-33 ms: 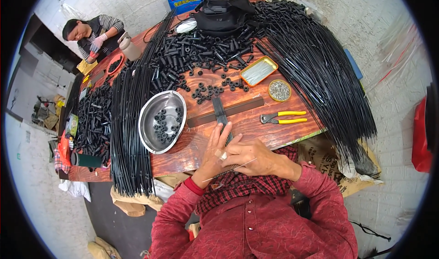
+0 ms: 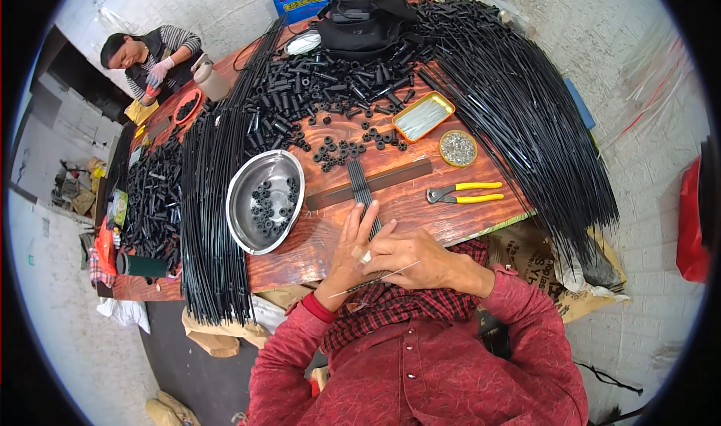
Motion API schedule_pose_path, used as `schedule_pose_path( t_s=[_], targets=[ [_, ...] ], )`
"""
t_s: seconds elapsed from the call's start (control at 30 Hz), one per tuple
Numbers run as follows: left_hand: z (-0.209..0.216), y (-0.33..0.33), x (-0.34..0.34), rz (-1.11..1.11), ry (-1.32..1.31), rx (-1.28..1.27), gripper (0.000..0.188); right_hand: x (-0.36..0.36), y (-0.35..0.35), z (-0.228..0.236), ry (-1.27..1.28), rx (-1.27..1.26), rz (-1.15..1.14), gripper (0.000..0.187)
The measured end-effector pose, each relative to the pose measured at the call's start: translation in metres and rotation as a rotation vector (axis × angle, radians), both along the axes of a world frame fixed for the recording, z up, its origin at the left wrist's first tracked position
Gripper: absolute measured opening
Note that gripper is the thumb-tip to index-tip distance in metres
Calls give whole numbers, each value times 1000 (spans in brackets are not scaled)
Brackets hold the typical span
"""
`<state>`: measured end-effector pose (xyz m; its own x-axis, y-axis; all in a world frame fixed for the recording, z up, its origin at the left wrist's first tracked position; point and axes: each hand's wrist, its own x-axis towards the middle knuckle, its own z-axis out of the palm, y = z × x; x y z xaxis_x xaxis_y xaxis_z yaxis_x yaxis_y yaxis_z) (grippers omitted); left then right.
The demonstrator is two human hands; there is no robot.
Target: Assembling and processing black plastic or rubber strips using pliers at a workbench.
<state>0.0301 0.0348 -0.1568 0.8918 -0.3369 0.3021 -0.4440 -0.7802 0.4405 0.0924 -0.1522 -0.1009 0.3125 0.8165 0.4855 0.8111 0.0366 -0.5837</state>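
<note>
L. hand point(image 2: 350, 249): fingers extended, slightly apart, over blk rods point(image 2: 358, 176) by table's point(image 2: 405, 212) near edge, prob. steadying them. R. hand point(image 2: 420, 259): fingers curled, appar. pinching pale wire point(image 2: 394, 272).

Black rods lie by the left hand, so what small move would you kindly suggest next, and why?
Perhaps steady the black rods with the left hand: they lie across the dark bar, while a thin pale wire slants by the right hand.
</note>
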Motion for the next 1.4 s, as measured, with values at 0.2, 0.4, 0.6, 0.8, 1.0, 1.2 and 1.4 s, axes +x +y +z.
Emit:
schedule_pose_path(
  t_s=[0.2,0.4,0.6,0.8,1.0,1.2,1.4],
  targets=[
    [-9,0,1,23,47,68,57,5,-1,-6,18,-17,17,25],
    [4,-5,1,71,55,162,84,49,-41,-6,47,-307,27,31],
    [4,-7,1,81,70,163,86,131,-73,13,-136,-347,-408,11],
    [0,-7,3,76,54,154,88,175,-99,-7,-395,-539,-645,8],
    [-1,-3,4,71,70,134,90,198,-79,-13,-285,-367,-586,10],
    [9,-5,4,66,95,90,90,244,-28,-24,-331,-365,-500,10],
    [11,-4,4,94,86,84,88,255,-18,-26,-351,-486,-473,9]
  ],
)
